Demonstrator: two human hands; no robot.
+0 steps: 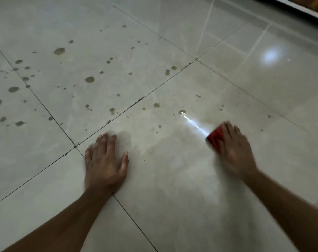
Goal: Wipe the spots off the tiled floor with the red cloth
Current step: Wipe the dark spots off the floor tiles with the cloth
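Observation:
My right hand (235,151) presses a folded red cloth (214,138) flat against the pale tiled floor (172,179); the hand is blurred and covers most of the cloth. My left hand (104,160) lies flat on the floor with fingers spread, holding nothing. Several brownish spots (90,79) dot the tiles beyond both hands, thickest at the upper left. A few small spots (182,111) sit just ahead of the cloth. A wet, shiny streak (194,125) runs from the cloth toward one of them.
Dark grout lines (136,102) cross the floor diagonally. A bright light reflection (270,55) glares on the tile at the upper right. A white edge of furniture or a wall base (299,8) runs along the top right corner.

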